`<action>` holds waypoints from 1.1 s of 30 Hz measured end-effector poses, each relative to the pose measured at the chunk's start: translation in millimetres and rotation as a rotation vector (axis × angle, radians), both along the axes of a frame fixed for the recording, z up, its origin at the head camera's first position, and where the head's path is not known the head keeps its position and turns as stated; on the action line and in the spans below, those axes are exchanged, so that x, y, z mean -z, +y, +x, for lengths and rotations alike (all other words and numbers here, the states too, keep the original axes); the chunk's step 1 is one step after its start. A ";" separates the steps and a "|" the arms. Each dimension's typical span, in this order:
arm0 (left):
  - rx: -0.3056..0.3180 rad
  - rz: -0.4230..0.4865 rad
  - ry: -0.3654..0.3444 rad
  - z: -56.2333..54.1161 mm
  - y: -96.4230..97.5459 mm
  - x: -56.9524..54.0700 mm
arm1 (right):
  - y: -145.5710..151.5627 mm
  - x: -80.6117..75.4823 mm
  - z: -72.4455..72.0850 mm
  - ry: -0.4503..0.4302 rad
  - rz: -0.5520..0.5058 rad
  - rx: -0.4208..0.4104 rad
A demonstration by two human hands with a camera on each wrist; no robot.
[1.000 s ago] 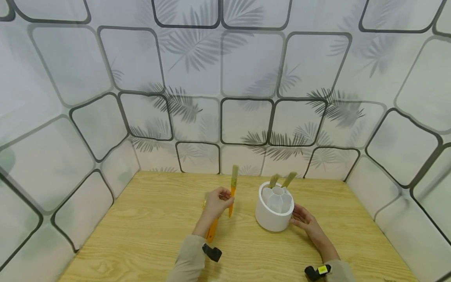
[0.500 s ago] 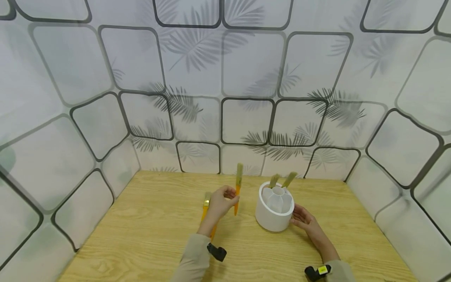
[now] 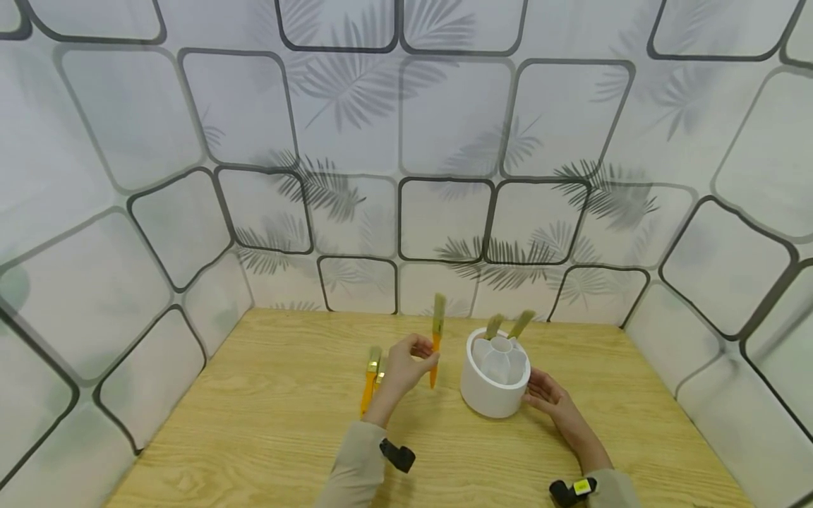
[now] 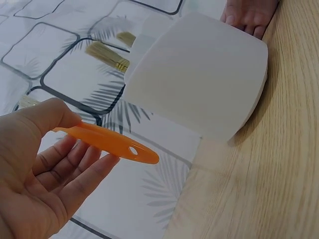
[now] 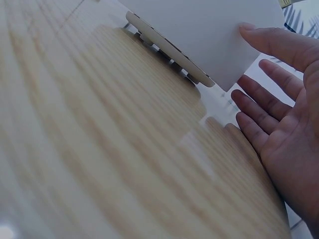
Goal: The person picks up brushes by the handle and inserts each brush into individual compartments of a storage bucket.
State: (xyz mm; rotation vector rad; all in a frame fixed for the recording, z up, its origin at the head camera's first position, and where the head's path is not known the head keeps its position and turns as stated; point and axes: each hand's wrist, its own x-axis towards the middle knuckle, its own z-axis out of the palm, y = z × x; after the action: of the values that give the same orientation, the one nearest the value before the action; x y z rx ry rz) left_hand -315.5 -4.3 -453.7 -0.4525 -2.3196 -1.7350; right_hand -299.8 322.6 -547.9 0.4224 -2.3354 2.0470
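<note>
Just left of the white holder [image 3: 488, 397], the person's left hand [image 3: 404, 363] carries an orange-handled brush [image 4: 109, 142], bristles up and nearly upright, above the worktop [image 3: 286, 437]. Over the last second that hand has drifted rightward, and the heads of two lying brushes [image 3: 370, 384] have come out from behind the wrist. Holder and right hand [image 3: 554, 402] have stayed put. The carry looks well under way yet unfinished, since the held brush is apart from the holder's rim.

The left thumb and fingers pinch the handle near its middle. The right fingers are loosely straight and apart, with the thumb touching the holder's wall and gripping nothing.

The handle is smooth, tapered and probably plastic, pierced by an oval hole near its rounded end. The holder is a plain, matte cylinder; rounded white compartments [image 3: 494, 367] cluster inside it, and two standing brushes [image 3: 522, 323] lean out at the back with coarse, straw-coloured bristles and a gold-toned collar. Beneath its base, the right wrist view shows a thin disc with small dark blocks. Long, streaky wood grain runs along the worktop.
</note>
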 end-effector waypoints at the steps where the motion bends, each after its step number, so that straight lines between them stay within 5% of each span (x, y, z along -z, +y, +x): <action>1: 0.000 0.000 0.000 -0.2 0.6 0.0 | 0.2 0.2 -0.1 -0.002 0.001 -0.001; 33: 0.009 0.002 0.043 -5.2 23.6 -5.2 | 0.1 -0.7 1.6 0.023 0.017 -0.018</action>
State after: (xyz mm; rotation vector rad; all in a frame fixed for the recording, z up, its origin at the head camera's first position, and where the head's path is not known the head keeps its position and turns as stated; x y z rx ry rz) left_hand -320.7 19.4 -448.5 -0.4965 -2.2893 -1.7143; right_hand -298.3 322.7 -547.2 0.4662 -2.3459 2.0207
